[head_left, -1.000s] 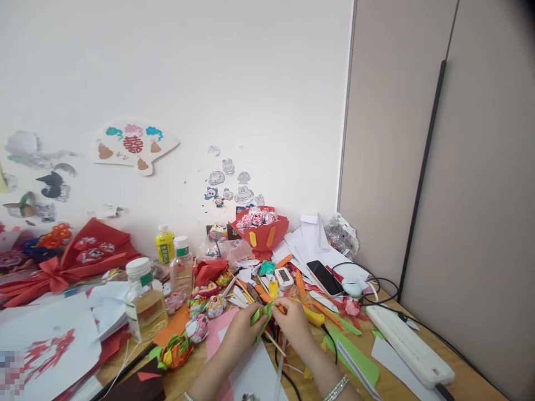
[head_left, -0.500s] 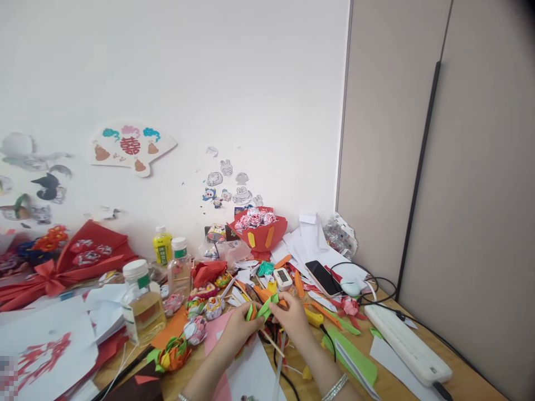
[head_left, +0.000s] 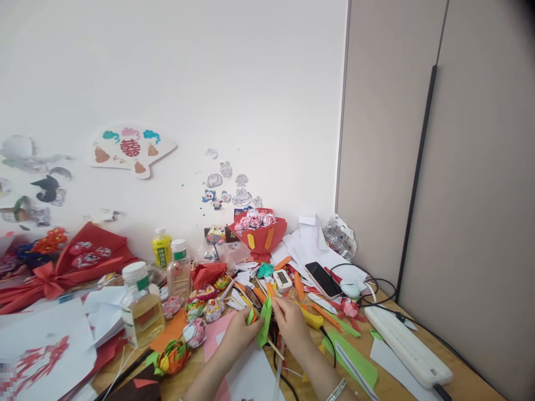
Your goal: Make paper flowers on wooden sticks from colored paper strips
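Note:
My left hand [head_left: 237, 336] is closed around a small paper flower [head_left: 252, 316], of which only orange and green edges show above the fingers. A thin wooden stick [head_left: 276, 350] pokes out below that hand, perhaps the flower's stem. Between both hands stands a folded green paper piece [head_left: 264, 327], pinched at its upper end by my right hand [head_left: 291, 324]. The lower side of the green paper is by my left fingertips. White paper [head_left: 251, 370] and a pink sheet [head_left: 212, 340] lie beneath the hands.
Finished paper flowers [head_left: 173, 356] and bottles [head_left: 144, 312] stand to the left. Behind are a red bouquet [head_left: 259, 236], a white timer [head_left: 283, 280] and a phone [head_left: 322, 279]. A yellow-handled tool [head_left: 311, 317], green paper [head_left: 355, 362] and a power strip [head_left: 407, 345] lie right.
The green paper has turned from slanting sideways to nearly upright. My right hand has shifted slightly right and down, still pinching it; my left hand stays around the flower.

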The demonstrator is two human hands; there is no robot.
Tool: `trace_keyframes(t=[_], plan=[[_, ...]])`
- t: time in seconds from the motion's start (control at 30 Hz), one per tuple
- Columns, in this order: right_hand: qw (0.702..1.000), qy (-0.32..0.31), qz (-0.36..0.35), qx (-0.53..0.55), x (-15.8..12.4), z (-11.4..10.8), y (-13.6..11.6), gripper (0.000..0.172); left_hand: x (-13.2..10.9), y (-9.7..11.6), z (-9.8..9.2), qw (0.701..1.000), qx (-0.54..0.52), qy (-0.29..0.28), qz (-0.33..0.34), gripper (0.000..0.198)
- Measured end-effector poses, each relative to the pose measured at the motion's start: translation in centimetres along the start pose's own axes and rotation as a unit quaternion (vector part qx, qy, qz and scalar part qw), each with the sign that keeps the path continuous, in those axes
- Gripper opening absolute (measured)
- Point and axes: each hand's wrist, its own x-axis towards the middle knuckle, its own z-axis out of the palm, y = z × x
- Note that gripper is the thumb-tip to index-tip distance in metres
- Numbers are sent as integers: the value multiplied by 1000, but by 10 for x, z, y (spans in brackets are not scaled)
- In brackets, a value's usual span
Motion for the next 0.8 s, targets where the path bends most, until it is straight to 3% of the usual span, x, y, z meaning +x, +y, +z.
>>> trace_keyframes(t=[0.1,0.27,0.5,0.8], plan=[[999,34,-19,-21,-2,-1,2,33,0,-1,1,997,-45,26,-61,8],[998,8,-46,-45,-8,2,-3,36,-3,9,-3,987,-130,37,-89,8],[984,12,-61,-169,-12,8,-10,13,-10,23,-3,983,-160,34,-85,4],[970,0,-79,-229,-11,10,-11,14,-10,19,4,983,-170,39,-63,15]])
